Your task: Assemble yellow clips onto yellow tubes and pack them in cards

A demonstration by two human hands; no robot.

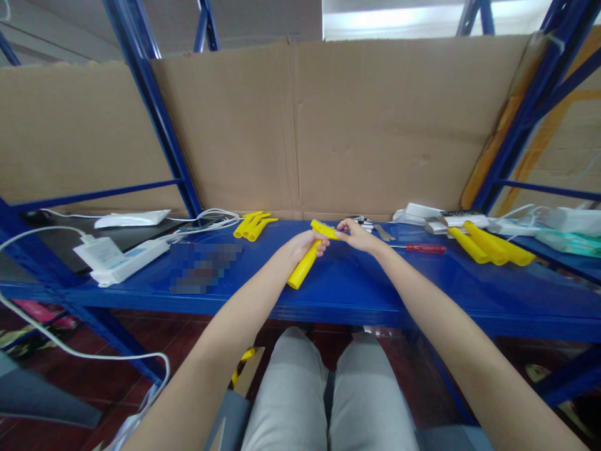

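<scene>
My left hand [307, 245] is wrapped round a yellow plastic piece with a thick tubular handle [301, 270] and an angled upper part [323, 229]. The handle slants down toward the shelf's front edge. At the right end of the upper part, my right hand [355, 236] pinches with thumb and fingers; anything small between them is hidden. Just beyond that hand lie small metal pieces [384, 233]. A screwdriver with a red handle [425, 248] rests to its right.
Several yellow curved pieces [253, 227] lie at back left, and yellow tubes [493, 245] at right near white boxes [457, 220]. A power strip [134, 260] with white cables stands left on the blue shelf [422, 294]. Cardboard [375, 125] closes the back between blue posts.
</scene>
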